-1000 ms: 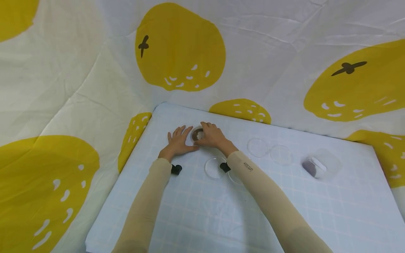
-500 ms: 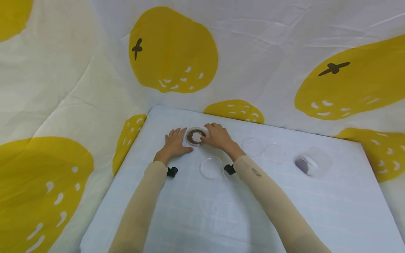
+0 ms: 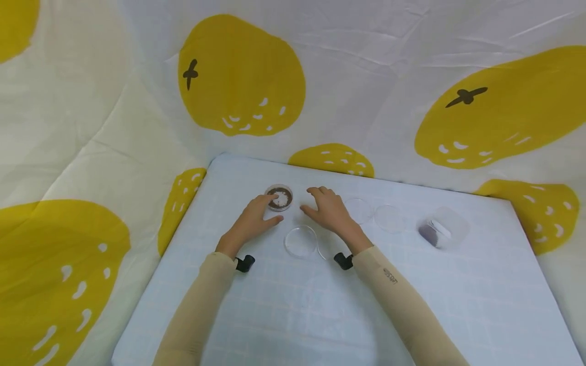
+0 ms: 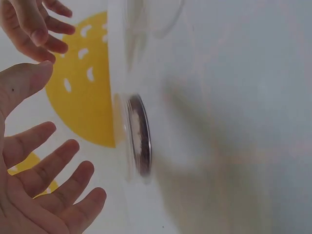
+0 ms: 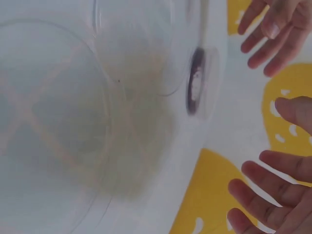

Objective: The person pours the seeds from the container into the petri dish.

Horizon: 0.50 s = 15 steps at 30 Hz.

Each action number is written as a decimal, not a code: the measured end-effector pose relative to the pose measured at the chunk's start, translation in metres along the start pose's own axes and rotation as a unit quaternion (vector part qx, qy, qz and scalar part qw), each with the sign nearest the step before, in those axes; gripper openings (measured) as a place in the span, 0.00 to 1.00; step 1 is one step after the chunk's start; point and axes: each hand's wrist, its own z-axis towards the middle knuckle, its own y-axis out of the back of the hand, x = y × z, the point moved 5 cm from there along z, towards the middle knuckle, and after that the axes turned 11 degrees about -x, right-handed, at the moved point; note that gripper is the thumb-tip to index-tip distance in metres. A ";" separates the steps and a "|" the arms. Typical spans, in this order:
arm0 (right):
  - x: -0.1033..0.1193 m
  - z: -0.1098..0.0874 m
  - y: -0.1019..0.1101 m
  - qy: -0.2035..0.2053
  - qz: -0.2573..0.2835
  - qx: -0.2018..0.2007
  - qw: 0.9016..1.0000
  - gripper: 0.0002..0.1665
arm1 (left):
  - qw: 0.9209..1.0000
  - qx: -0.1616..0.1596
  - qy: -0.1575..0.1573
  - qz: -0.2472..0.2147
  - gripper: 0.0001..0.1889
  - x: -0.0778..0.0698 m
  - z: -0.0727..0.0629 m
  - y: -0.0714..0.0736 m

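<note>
A round clear petri dish (image 3: 284, 202) with dark brown and white contents lies near the table's far left corner. My left hand (image 3: 251, 219) is spread just in front and left of it, its index finger overlapping the dish in the head view. In the left wrist view that hand (image 4: 44, 180) has straight, parted fingers and holds nothing. My right hand (image 3: 330, 209) hovers to the right of the dish, apart from it, with relaxed fingers and nothing in them. The right wrist view shows the filled dish (image 5: 196, 83) edge-on, between the clear dishes and both hands.
A clear dish (image 3: 299, 257) lies between my forearms, with another beside it, partly behind the right wrist. Two more clear round pieces (image 3: 359, 222) lie beyond the right hand. A translucent container (image 3: 453, 223) with dark contents stands farther right. Patterned fabric (image 3: 348, 91) rises behind the table.
My right hand has let go of the filled dish and drawn away to the right. My left hand has come in closer to the dish. The head view has shifted slightly.
</note>
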 end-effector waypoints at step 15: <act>-0.012 -0.076 0.037 0.005 0.050 -0.070 0.996 0.30 | 0.996 -0.034 -0.073 -0.050 0.29 -0.048 -0.048 -0.010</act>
